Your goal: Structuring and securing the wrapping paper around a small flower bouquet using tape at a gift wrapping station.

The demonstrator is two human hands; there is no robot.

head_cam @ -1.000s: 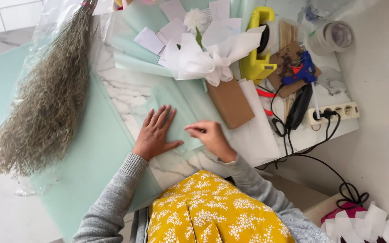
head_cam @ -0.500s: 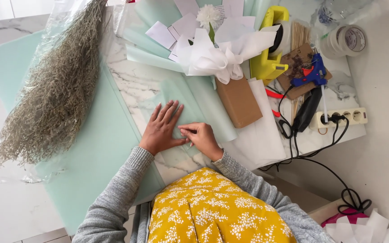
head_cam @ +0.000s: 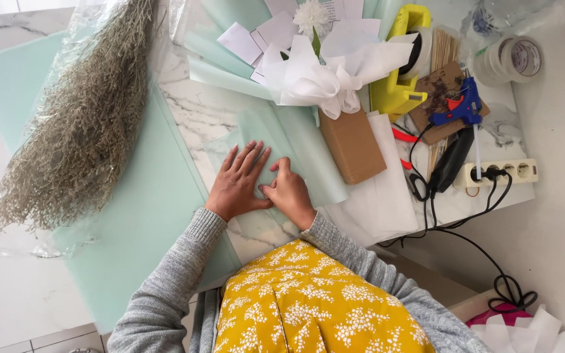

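Observation:
My left hand [head_cam: 238, 182] lies flat, fingers spread, on a translucent pale green wrapping sheet [head_cam: 308, 160] on the marble table. My right hand [head_cam: 289, 191] is beside it, touching it, with fingers curled down and pressing the same sheet. Just beyond the hands sits a small bouquet with a white flower [head_cam: 311, 14] wrapped in white paper [head_cam: 322, 78]. A brown cardboard box [head_cam: 352, 145] lies right of the hands.
A big bunch of dried grey-green stems [head_cam: 80, 124] in clear film lies at left on a large mint sheet [head_cam: 138, 222]. At right are a yellow tape dispenser [head_cam: 397, 72], blue glue gun [head_cam: 462, 108], power strip [head_cam: 501, 173], cables and tape rolls [head_cam: 514, 59].
Both hands have drawn closer together on the green sheet; the right hand moved left until it touches the left hand. The view shifted slightly.

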